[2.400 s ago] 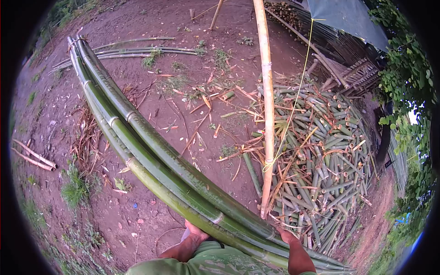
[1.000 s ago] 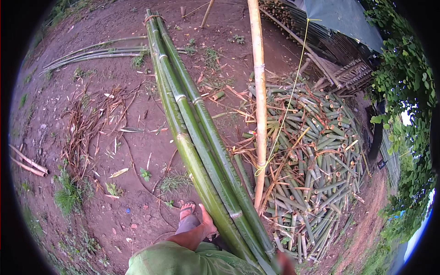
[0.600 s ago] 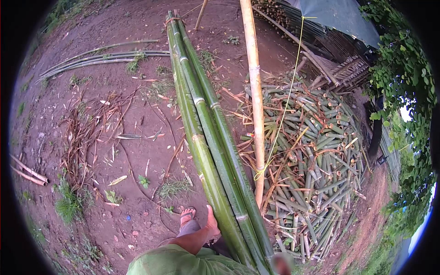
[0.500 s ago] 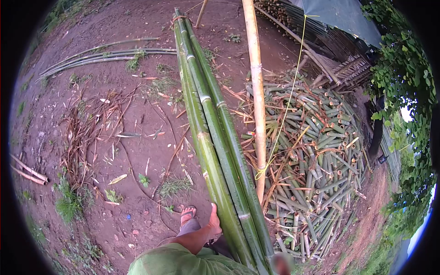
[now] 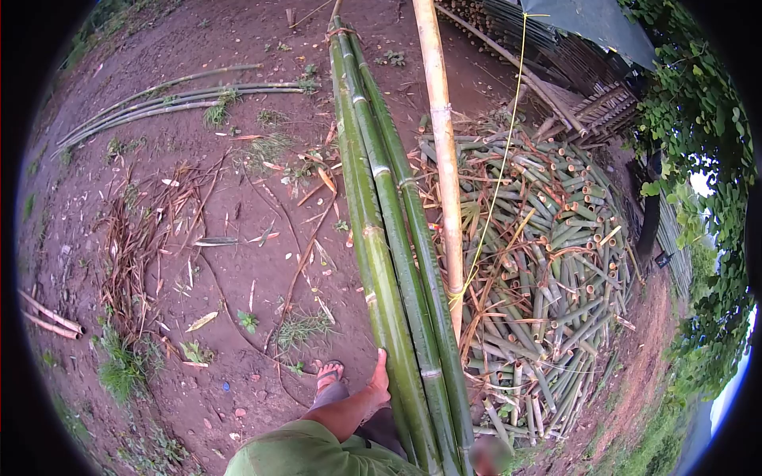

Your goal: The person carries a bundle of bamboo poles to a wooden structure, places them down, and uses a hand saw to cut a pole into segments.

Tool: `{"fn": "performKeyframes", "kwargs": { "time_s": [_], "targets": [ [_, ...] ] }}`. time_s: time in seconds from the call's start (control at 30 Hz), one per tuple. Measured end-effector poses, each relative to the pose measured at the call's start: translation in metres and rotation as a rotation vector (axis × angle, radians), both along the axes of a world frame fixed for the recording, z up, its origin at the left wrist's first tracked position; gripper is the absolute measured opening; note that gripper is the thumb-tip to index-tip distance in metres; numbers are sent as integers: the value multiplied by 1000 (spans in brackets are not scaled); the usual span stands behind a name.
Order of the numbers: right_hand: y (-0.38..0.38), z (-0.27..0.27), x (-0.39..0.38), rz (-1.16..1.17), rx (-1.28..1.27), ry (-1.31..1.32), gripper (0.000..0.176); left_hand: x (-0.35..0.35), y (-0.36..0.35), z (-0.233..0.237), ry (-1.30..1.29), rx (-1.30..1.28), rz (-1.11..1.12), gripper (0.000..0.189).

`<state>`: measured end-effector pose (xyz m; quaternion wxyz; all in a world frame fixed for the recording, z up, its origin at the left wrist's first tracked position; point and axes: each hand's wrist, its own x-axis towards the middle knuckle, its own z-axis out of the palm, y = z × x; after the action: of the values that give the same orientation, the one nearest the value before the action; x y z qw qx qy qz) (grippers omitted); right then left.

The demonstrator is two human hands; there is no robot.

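Note:
A bundle of three long green bamboo poles [image 5: 381, 230], tied at its far end, runs from my waist straight out over the bare earth. My left hand [image 5: 380, 379] presses against the bundle's left side near its close end, fingers stretched along the pole. My right hand [image 5: 490, 455] shows only as a blur at the bottom edge, just right of the bundle; its grip is hidden. My sandalled foot [image 5: 327, 373] stands on the dirt left of the bundle.
A pale yellow upright pole [image 5: 442, 151] with a yellow string [image 5: 508, 151] stands just right of the bundle. Beyond it lies a big pile of cut bamboo pieces [image 5: 556, 262]. Thin poles [image 5: 175, 99] lie far left. Bushes [image 5: 698, 159] line the right.
The bundle's far end has swung from the left round towards the upright pole, and now points straight ahead. My left hand has stayed on its near end.

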<state>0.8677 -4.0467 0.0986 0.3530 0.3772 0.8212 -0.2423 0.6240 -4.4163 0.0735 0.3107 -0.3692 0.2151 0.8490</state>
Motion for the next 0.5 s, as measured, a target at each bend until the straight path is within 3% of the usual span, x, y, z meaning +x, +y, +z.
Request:
{"fn": "performKeyframes", "kwargs": {
  "time_s": [0.17, 0.33, 0.5],
  "targets": [
    [-12, 0, 19, -26, 4, 8, 50, -3, 1, -61, -30, 34, -65, 107],
    [-23, 7, 51, -93, 19, 78, 52, -12, -9, -32, -87, 89, -93, 107],
    [-67, 47, 47, -163, -6, 195, 57, -34, -34, -19, -12, 35, -82, 104]
  ]
}}
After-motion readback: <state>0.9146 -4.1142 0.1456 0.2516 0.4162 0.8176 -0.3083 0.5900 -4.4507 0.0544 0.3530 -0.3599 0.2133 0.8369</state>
